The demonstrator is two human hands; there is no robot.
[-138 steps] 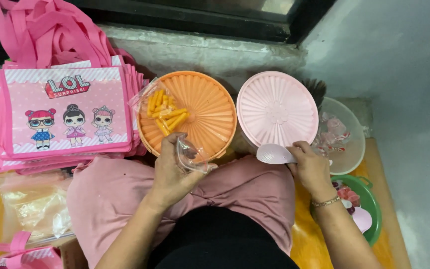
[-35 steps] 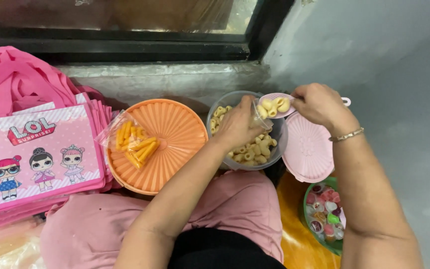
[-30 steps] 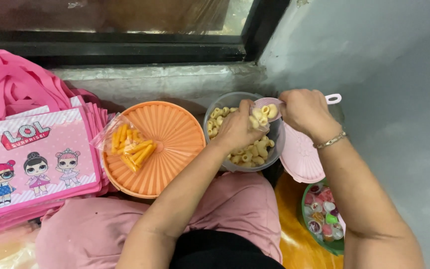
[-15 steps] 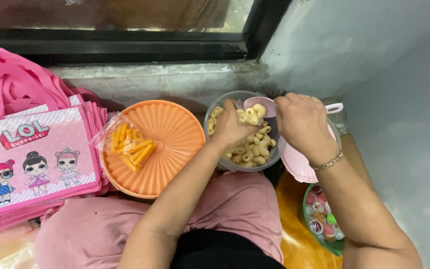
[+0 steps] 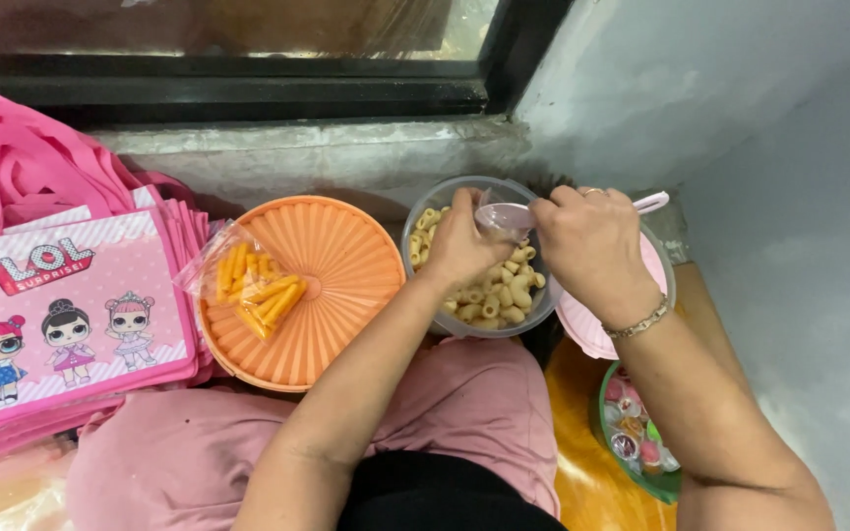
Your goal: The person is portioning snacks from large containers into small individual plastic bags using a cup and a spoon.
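Right hand (image 5: 592,251) in a closed grip on a pale pink scoop (image 5: 506,215); left hand (image 5: 464,241), at its 9 o'clock, pinches something hidden. A tilted scoop could scatter beige snack pieces (image 5: 489,295) beyond the clear bowl (image 5: 423,202).

Both hands close together, L hand (image 5: 462,239) fingers curled, R hand (image 5: 592,246) clenched, forearms converging

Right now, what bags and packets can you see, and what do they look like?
Pink gift bags: stacked at left, flat rectangles, three cartoon dolls printed on the front.
Clear plastic packet: lying on the round orange lid, holding yellow-orange snack sticks.
No screens or signs in view.
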